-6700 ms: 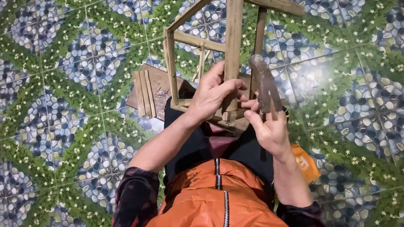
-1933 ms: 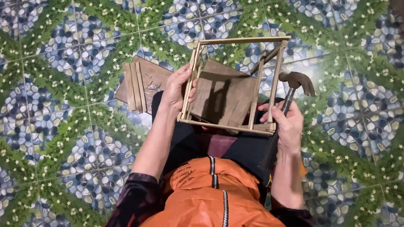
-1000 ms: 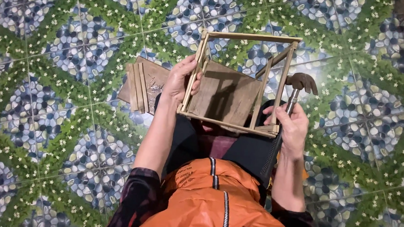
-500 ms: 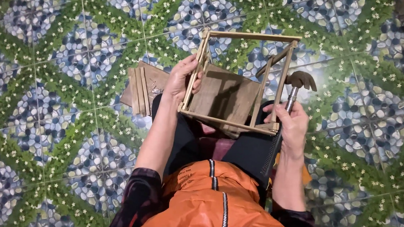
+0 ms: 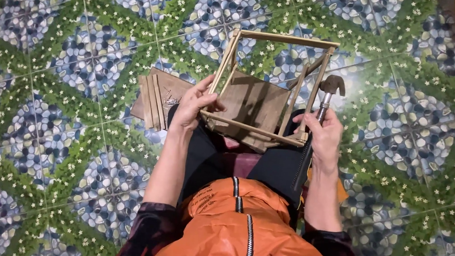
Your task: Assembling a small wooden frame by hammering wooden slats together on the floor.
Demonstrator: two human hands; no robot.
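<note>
1. Gripping a wooden frame (image 5: 270,84) at its near left corner, the left hand (image 5: 192,106) closes fingers and thumb around the slat, the frame resting on the person's lap.
2. Closed around a hammer (image 5: 327,94), the right hand (image 5: 325,137) also touches the frame's near right corner, hammer head pointing away.
3. Loose wooden slats (image 5: 152,101) and small nails (image 5: 171,101) lie on a board (image 5: 176,82) left of the knees, on the patterned floor (image 5: 59,110).

A wooden frame (image 5: 270,89) rests on the person's lap, with the left hand (image 5: 193,107) at its left corner, the right hand (image 5: 325,137) and hammer (image 5: 327,96) at its right corner, and wooden slats (image 5: 153,101) (lying on a board (image 5: 177,86)) on the floor (image 5: 58,136) further left.
</note>
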